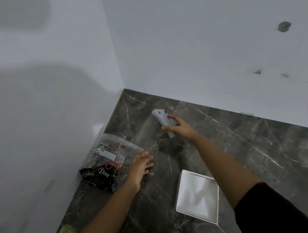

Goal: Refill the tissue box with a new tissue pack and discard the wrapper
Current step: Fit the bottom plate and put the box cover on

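A crumpled plastic tissue wrapper (105,162), clear with a white label and dark red-and-black print, lies on the dark marble counter (237,148) against the left wall. My left hand (140,166) rests at its right edge, fingers spread, gripping nothing. My right hand (180,128) reaches toward the far corner and is closed on a white oblong box cover (161,116) with dark oval openings; it is blurred. A white square box base (198,195) sits open on the counter near my right forearm, with nothing clearly visible inside.
White walls meet in a corner behind the counter, close to the wrapper's left side. A yellowish-green object (66,231) shows at the counter's near left edge. Dark marks dot the right-hand wall.
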